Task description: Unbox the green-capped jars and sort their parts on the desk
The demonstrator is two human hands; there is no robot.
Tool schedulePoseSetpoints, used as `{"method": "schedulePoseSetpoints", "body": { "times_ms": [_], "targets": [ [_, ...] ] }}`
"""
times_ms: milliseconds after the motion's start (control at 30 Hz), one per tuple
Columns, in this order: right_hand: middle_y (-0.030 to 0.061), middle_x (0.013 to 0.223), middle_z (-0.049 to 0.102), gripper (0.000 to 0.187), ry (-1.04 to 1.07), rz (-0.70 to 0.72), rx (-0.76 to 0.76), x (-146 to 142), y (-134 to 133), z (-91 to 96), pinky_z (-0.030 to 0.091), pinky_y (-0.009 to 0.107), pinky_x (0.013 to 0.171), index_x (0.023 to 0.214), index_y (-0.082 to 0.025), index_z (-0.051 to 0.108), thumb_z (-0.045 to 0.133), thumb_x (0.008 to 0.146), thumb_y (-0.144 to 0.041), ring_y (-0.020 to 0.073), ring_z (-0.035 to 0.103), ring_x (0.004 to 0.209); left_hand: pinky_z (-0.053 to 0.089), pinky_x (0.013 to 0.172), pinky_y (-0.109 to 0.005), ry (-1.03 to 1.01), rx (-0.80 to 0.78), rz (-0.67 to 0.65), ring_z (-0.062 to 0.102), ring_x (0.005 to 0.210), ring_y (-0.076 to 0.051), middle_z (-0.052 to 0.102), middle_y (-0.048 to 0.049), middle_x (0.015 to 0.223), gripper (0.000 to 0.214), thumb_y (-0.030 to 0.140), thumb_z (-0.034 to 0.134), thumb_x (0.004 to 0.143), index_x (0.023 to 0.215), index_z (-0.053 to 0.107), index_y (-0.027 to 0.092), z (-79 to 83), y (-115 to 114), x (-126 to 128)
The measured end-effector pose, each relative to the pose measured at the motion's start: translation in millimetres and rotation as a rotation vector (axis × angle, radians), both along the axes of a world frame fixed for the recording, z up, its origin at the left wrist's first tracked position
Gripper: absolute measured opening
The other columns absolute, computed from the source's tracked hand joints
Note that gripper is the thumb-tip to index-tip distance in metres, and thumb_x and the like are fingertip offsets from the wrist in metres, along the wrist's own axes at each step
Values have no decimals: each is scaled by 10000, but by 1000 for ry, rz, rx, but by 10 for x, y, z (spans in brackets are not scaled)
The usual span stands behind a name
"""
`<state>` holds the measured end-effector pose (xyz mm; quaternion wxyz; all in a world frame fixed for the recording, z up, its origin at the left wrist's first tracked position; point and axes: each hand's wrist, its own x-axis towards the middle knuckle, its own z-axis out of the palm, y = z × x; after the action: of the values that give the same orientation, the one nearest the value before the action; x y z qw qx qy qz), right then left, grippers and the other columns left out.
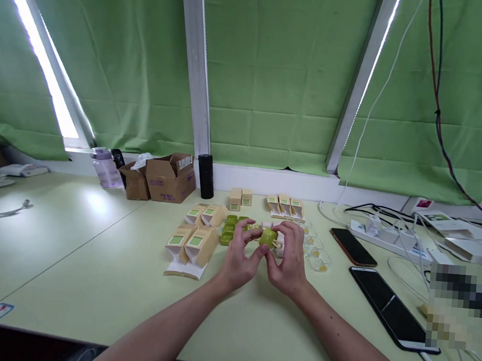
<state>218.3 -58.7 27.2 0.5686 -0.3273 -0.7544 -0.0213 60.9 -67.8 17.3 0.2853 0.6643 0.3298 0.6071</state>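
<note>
Between my two hands, above the middle of the table, is a small green rounded piece [268, 238] with a pale loop at its right side. My left hand [241, 254] pinches it from the left with thumb and fingers. From the right, the thumb and fingers of my right hand [287, 257] close on it too. Several green square pieces [227, 235] stand in rows just behind my left hand. Clear plastic domes [318, 259] with yellow spots lie to the right of my right hand. White pieces behind my fingers are partly hidden.
Cardboard cartons with green labels [200, 243] stand left of my hands, more [284, 206] at the back. Two phones [389, 306] and a power strip [382, 236] with cables lie right. A brown box [170, 180], black cylinder [205, 176] and purple bottle [106, 169] line the back.
</note>
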Motion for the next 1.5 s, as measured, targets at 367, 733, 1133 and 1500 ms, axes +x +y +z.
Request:
{"method": "schedulePoseSetpoints", "body": {
  "times_ms": [367, 733, 1133, 1500],
  "targets": [
    [111, 1227, 512, 409, 36, 86, -88, 16, -8, 33, 455, 503, 1007, 1201, -250, 478, 636, 824, -222, 316, 491, 1186, 523, 997, -420, 15, 87, 62, 633, 1097, -245, 616, -124, 1214, 288, 317, 609, 993, 1253, 529, 220, 109, 8, -40],
    [91, 1190, 604, 399, 144, 255, -196, 9, 31, -12, 516, 460, 972, 1222, -254, 540, 642, 841, -188, 285, 592, 1125, 536, 887, -375, 101, 214, 99, 613, 1022, -231, 624, -95, 1086, 158, 192, 596, 956, 1109, 630, 207, 115, 41, -43],
    [92, 1208, 653, 435, 159, 301, -237, 26, 45, -19, 585, 419, 905, 1269, -258, 585, 646, 848, -167, 256, 665, 1029, 559, 827, -333, 136, 231, 170, 660, 957, -210, 702, -87, 1019, 103, 186, 644, 942, 1035, 685, 198, 136, 33, -64],
    [84, 1217, 670, 460, 139, 300, -230, 52, 81, -54, 601, 417, 871, 1295, -276, 599, 674, 849, -188, 240, 688, 947, 565, 776, -305, 106, 225, 206, 700, 835, -184, 746, -50, 882, 66, 167, 678, 912, 908, 737, 197, 148, 54, -81]
  ]
}}
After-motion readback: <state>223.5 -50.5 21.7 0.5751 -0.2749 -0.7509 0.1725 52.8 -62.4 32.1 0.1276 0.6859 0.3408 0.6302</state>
